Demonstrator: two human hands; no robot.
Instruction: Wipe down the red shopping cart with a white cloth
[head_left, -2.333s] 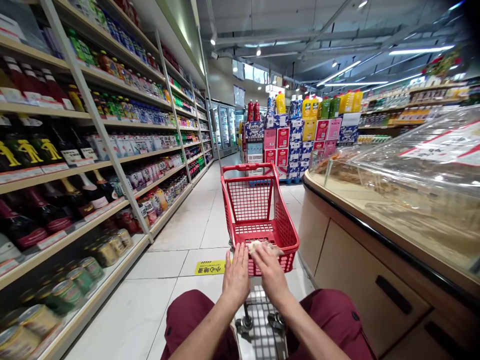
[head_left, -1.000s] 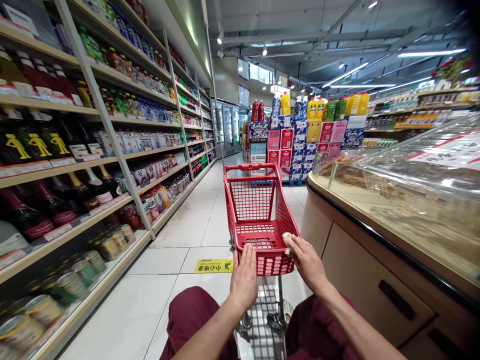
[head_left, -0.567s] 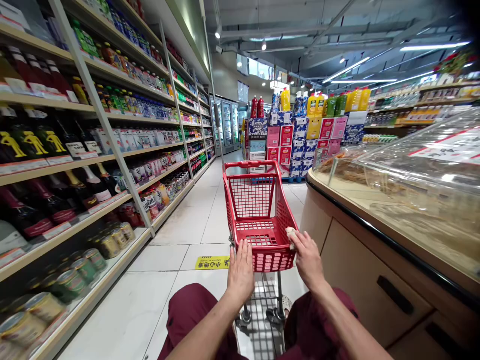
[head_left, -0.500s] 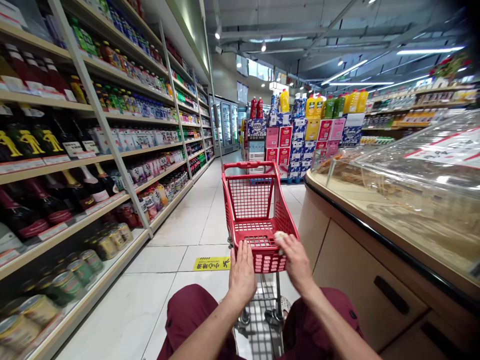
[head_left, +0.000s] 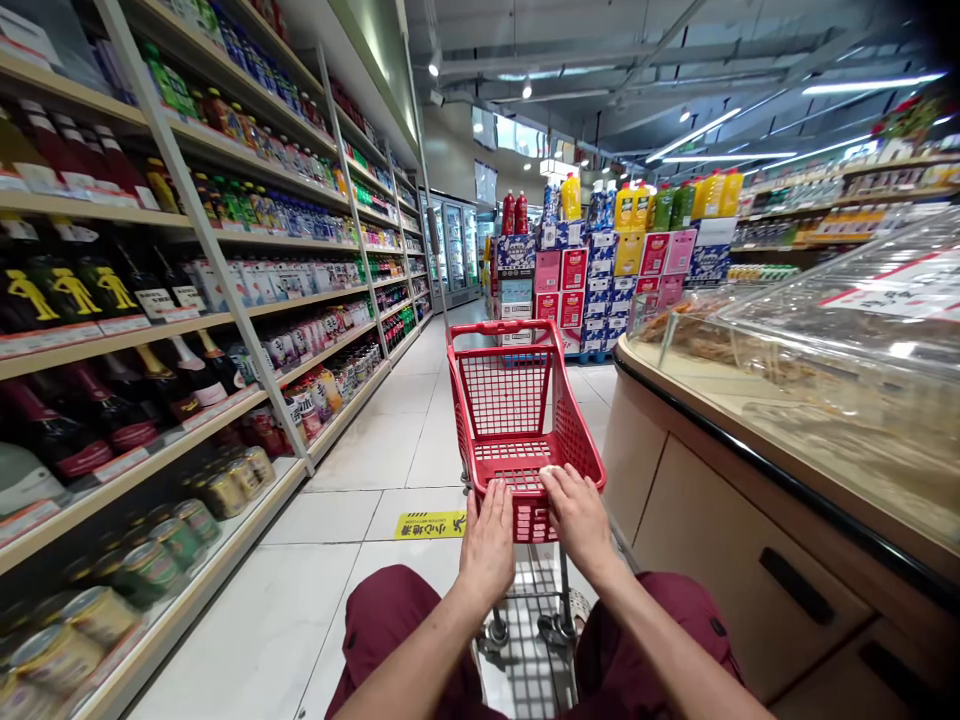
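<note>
A small red shopping cart [head_left: 517,400] stands in the aisle right in front of me, its basket bare. My left hand [head_left: 487,540] lies flat on the near rim, fingers stretched out. My right hand [head_left: 576,512] presses a pale cloth [head_left: 551,470] against the near rim, with only a scrap of cloth showing past the fingertips. My knees in dark red trousers [head_left: 390,630] frame the cart's lower rack.
Shelves of bottles, cartons and cans [head_left: 172,330] line the left side. A curved counter with a clear cover [head_left: 795,400] runs along the right. A stack of boxed drinks [head_left: 600,280] stands at the aisle's far end. A yellow caution sticker [head_left: 431,524] lies on the tiled floor.
My right hand with the cloth has slid left along the cart's near rim, from the right corner toward the middle. My left hand has stayed on the rim.
</note>
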